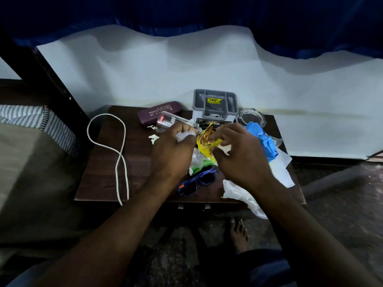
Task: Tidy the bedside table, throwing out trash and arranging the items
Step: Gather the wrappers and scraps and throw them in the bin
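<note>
A dark wooden bedside table (103, 175) carries a heap of clutter. My left hand (172, 150) is closed around a crumpled white wrapper (183, 135) at the middle of the table. My right hand (238, 150) pinches a yellow snack packet (204, 141) just right of it. Below my hands lie clear and green plastic scraps (196, 164) and blue sunglasses (196, 181). A clear plastic bottle (167, 120) lies on its side behind my left hand.
A maroon spectacle case (159, 112), a grey organiser box (214, 104) and a glass jar (251, 118) stand at the back. Blue plastic (262, 139) and white tissues (240, 191) lie right. A white cable (120, 154) loops on the left. A bed (27, 141) lies left.
</note>
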Motion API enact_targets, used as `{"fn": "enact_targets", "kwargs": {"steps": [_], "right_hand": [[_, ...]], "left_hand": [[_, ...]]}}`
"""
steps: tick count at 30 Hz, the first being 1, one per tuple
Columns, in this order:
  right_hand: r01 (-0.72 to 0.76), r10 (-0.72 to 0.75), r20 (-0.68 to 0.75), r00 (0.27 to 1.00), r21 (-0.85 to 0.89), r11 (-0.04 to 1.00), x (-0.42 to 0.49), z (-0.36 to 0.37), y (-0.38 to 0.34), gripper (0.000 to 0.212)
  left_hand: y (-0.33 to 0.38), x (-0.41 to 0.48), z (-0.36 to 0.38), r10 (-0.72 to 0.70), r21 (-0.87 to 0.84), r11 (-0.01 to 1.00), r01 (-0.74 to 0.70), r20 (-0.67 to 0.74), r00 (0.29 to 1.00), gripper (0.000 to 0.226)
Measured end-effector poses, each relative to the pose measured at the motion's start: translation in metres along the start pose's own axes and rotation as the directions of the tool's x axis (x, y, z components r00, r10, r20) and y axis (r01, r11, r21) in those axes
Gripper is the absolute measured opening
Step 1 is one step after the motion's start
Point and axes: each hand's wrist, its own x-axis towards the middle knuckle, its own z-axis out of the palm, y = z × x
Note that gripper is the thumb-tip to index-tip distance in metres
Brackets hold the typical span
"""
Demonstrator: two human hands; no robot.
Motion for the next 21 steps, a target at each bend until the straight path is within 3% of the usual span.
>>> {"fn": "enact_targets", "kwargs": {"steps": [4,7,11,15,17,21], "right_hand": [[-0.152,0.127,-0.125,0.984,-0.212,0.965,-0.001,-0.020,0.014,0.023],[-0.273,0.269,-0.065,0.961,-0.381,0.884,-0.004,-0.034,0.022,0.029],[-0.215,0.288,0.077,0.954,-0.491,0.844,-0.008,-0.037,0.031,0.042],[-0.272,0.398,0.139,0.907,-0.528,0.804,-0.005,-0.030,0.041,0.061],[-0.278,0.372,0.089,0.924,-0.513,0.812,-0.003,-0.028,0.043,0.065],[-0.248,0.215,-0.125,0.969,-0.405,0.880,0.001,-0.029,0.036,0.053]], "left_hand": [[-0.001,-0.002,0.002,0.062,0.117,0.991,-0.065,0.032,0.998,0.045],[-0.005,0.001,0.005,0.070,0.208,0.976,-0.067,-0.004,0.998,0.043],[-0.006,0.004,0.011,0.049,0.225,0.974,-0.039,-0.039,0.998,0.038],[-0.004,0.004,0.015,0.059,0.190,0.981,-0.048,-0.052,0.997,0.036],[-0.004,0.003,0.016,0.068,0.173,0.983,-0.061,-0.038,0.997,0.033],[-0.005,0.003,0.017,0.060,0.166,0.985,-0.056,-0.018,0.998,0.043]]}}
